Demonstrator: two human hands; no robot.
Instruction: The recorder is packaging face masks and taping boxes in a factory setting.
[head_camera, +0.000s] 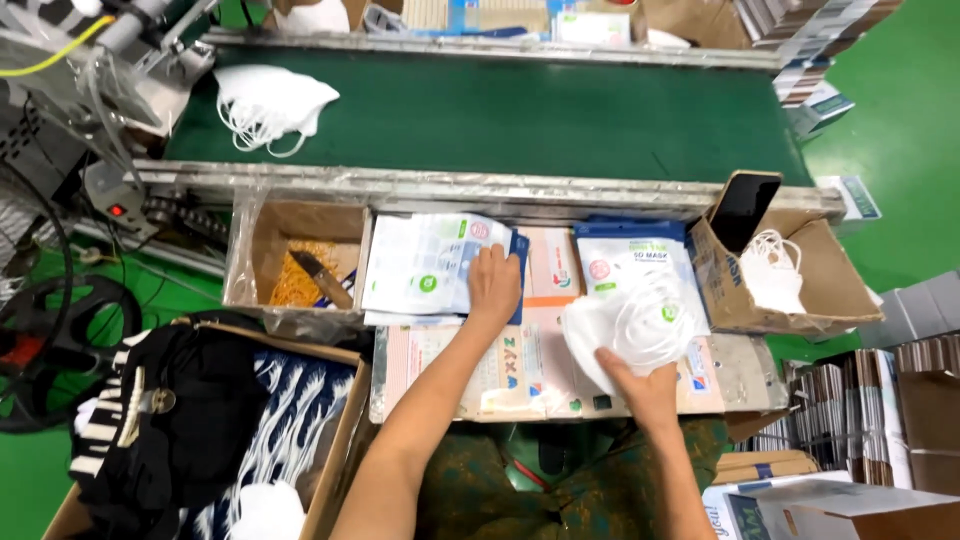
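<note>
My left hand (494, 287) rests with fingers bent on the right edge of a stack of white and blue pouches (425, 265), pinching the top one. My right hand (640, 385) holds a bundle of white face masks (632, 325) with ear loops, lifted just above the worktop. Behind the masks lies a second stack of pouches (625, 255) with blue tops. Flat printed sheets (520, 375) cover the worktop under both hands.
A green conveyor belt (500, 115) runs across the back with a pile of white masks (268, 102) at its left. A cardboard box (800, 290) at right holds masks and a dark phone (744, 208). A box (300, 265) at left holds orange bands. Clothing (190, 420) fills a carton at lower left.
</note>
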